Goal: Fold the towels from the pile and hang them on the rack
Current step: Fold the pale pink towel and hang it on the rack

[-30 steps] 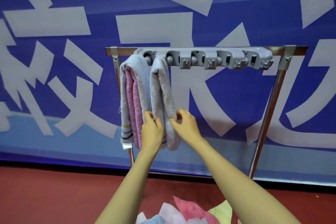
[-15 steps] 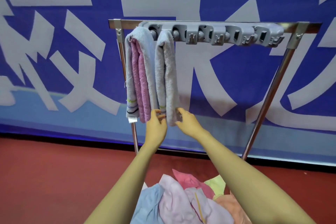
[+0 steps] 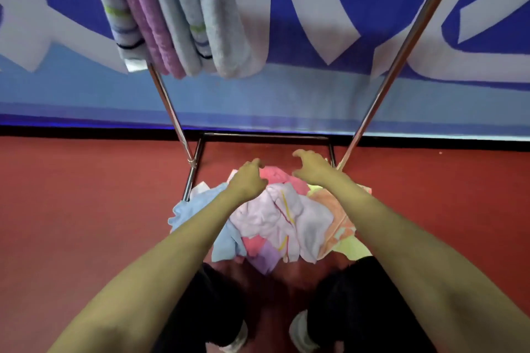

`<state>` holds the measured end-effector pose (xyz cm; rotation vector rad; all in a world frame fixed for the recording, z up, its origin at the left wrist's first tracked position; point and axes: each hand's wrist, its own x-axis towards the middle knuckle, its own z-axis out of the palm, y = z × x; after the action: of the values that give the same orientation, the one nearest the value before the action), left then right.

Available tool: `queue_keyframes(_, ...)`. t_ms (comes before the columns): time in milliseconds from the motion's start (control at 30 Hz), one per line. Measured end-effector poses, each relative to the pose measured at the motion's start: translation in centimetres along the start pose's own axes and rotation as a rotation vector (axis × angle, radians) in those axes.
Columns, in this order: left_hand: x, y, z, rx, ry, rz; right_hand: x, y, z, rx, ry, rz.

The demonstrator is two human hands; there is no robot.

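A moment ago both my hands were up at the hung grey towel point(image 3: 226, 23); now they have dropped over the pile point(image 3: 275, 215) on the floor, so that hanging looks finished and another towel is next. One rack point(image 3: 407, 40), far. Three hung towels show: two grey, one purple point(image 3: 146, 17). The pile holds perhaps seven, too tangled to count. My left hand point(image 3: 248, 180) and right hand point(image 3: 312, 167) hover half-curled, empty.

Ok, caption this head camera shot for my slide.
Both bare hands, left and right, reach empty toward the towel pile below the rack.
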<state>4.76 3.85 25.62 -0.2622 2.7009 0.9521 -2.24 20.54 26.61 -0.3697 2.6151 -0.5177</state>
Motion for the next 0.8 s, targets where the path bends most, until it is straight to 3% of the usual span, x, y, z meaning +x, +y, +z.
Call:
queue_keyframes(333,7.5,-9.5,10.1,0.152,-0.208,-0.159,6.2,10.1,12.1,-0.073,-0.235,0.08)
queue_keyframes(533,10.7,-12.5,16.8,0.136,-0.318,-0.216,10.2,12.5,18.2,-0.082,-0.164,0.216)
queue_keyframes(800,12.4,-13.8,22.0,-0.027,-0.407,-0.149,11.7,14.0,24.2,-0.101,-0.097,0.267)
